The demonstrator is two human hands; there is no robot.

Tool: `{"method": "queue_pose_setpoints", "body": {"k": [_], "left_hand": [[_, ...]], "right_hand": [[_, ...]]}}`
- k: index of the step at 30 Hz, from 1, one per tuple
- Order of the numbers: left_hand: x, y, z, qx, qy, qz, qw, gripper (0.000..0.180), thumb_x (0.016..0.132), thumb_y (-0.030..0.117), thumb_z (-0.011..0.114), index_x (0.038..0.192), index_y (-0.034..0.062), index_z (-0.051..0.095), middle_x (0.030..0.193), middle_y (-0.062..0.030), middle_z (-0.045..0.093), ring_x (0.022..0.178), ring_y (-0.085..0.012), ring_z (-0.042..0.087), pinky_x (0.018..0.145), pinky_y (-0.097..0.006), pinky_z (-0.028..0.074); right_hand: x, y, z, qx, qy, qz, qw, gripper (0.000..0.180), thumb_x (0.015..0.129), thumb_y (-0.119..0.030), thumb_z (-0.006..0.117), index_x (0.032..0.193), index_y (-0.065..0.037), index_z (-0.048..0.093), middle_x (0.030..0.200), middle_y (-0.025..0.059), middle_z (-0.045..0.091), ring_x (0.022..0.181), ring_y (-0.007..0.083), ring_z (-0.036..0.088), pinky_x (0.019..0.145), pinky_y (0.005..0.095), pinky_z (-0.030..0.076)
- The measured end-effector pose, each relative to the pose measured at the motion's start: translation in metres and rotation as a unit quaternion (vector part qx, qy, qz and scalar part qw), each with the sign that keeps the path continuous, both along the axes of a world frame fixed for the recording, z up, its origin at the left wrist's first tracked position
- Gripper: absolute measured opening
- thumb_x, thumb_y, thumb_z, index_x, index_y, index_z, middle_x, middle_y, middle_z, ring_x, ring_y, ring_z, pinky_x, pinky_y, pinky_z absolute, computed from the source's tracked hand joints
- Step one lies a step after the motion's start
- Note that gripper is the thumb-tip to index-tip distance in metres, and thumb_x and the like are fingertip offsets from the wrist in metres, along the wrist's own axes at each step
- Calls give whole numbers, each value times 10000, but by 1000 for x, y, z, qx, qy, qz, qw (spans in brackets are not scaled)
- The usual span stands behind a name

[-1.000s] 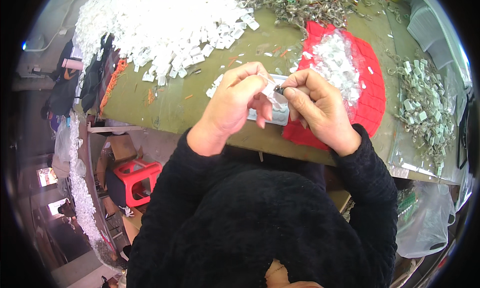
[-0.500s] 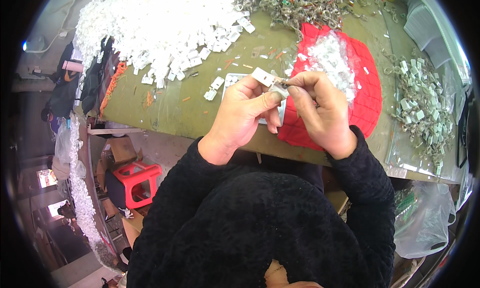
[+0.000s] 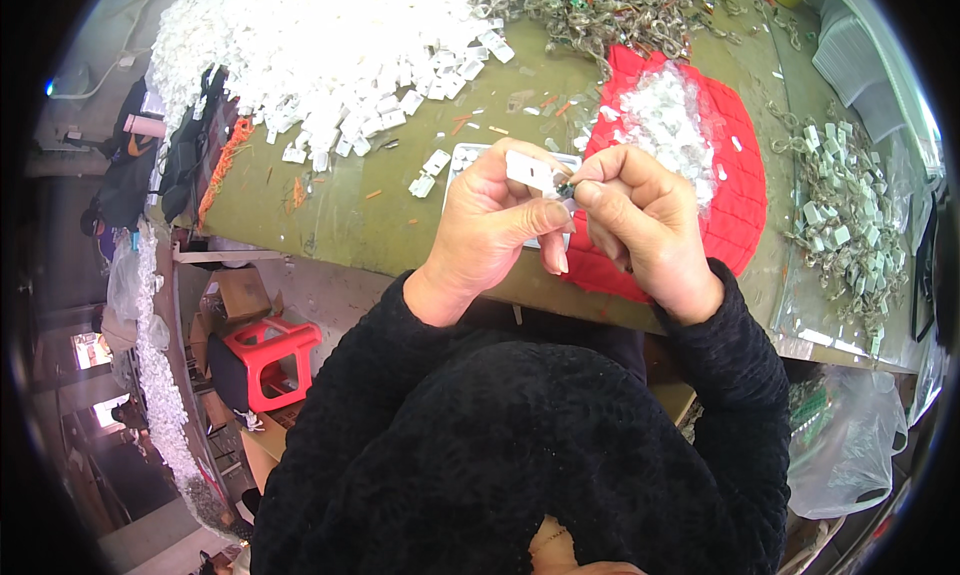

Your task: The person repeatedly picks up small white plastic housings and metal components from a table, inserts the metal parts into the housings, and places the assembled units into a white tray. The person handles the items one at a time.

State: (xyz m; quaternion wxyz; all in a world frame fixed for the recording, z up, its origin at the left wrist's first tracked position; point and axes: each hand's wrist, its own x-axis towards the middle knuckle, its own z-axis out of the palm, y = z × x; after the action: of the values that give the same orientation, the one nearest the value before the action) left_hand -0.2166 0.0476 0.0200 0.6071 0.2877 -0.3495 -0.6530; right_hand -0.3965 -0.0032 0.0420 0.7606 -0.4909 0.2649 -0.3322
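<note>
Above the near edge of the table, my left hand (image 3: 482, 220) is closed on a small white plastic casing (image 3: 527, 169), with the thumb below it and the fingers behind. My right hand (image 3: 648, 215) pinches a tiny dark greenish part (image 3: 566, 189) against the casing's right end; its exact kind is too small to make out. Under my hands lies a shallow white tray (image 3: 452, 180) with small white pieces in it, partly hidden by my left hand. To the right, a red quilted cloth (image 3: 738, 190) bears a heap of small clear and white pieces (image 3: 660, 115).
A large pile of white casings (image 3: 330, 55) covers the far left of the table (image 3: 340, 210). Tangled wired parts (image 3: 610, 10) lie at the back. White pieces with wires (image 3: 840, 205) are heaped at right. A red stool (image 3: 280, 365) stands below left, a clear plastic bag (image 3: 845, 445) below right.
The casing has turned slightly in my left hand, showing more of its flat face. My right fingers have shifted a little downward, still pinching the dark part at its end.
</note>
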Motion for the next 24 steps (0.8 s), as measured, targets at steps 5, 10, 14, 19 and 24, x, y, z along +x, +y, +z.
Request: {"method": "queue_pose_setpoints", "body": {"k": [5, 10, 14, 19, 24], "left_hand": [[2, -1, 2, -16, -8, -23, 1000, 315, 869, -33, 680, 1156, 19, 559, 845, -130, 662, 627, -214, 665, 507, -322, 588], [5, 0, 3, -36, -41, -9, 999, 328, 855, -45, 693, 1150, 15, 565, 880, -123, 660, 654, -199, 663, 519, -316, 594], [4, 0, 1, -65, -74, 13, 995, 298, 859, -45, 691, 1128, 10, 574, 898, -114, 654, 668, -189, 660, 529, -302, 578], [-2, 0, 3, -18, -22, 42, 999, 273, 911, 16, 638, 1163, 18, 532, 890, -117, 645, 600, -187, 630, 494, -287, 537], [-5, 2, 9, 32, 41, 77, 996, 198, 936, 36, 528, 1132, 37, 501, 828, -102, 615, 490, -148, 548, 429, -272, 468]], "right_hand": [[0, 3, 0, -44, 7, -5, 999, 143, 982, -133, 595, 1041, -4, 616, 769, -4, 633, 559, 16, 478, 483, 181, 353], [0, 12, -1, -141, 3, -27, 990, 135, 989, -89, 578, 1083, -12, 637, 795, 2, 657, 571, 20, 494, 494, 182, 374], [1, 15, -6, -138, 5, -23, 990, 165, 993, -72, 561, 1129, -25, 642, 784, 12, 661, 577, 35, 534, 503, 198, 415], [9, 11, -14, -339, 65, -92, 934, 233, 955, -5, 581, 1186, -3, 606, 765, 64, 664, 598, 102, 598, 535, 246, 470], [13, 12, -12, -412, 163, -159, 882, 164, 936, 14, 616, 1096, 6, 585, 783, -8, 588, 617, 25, 454, 524, 209, 375]]}}
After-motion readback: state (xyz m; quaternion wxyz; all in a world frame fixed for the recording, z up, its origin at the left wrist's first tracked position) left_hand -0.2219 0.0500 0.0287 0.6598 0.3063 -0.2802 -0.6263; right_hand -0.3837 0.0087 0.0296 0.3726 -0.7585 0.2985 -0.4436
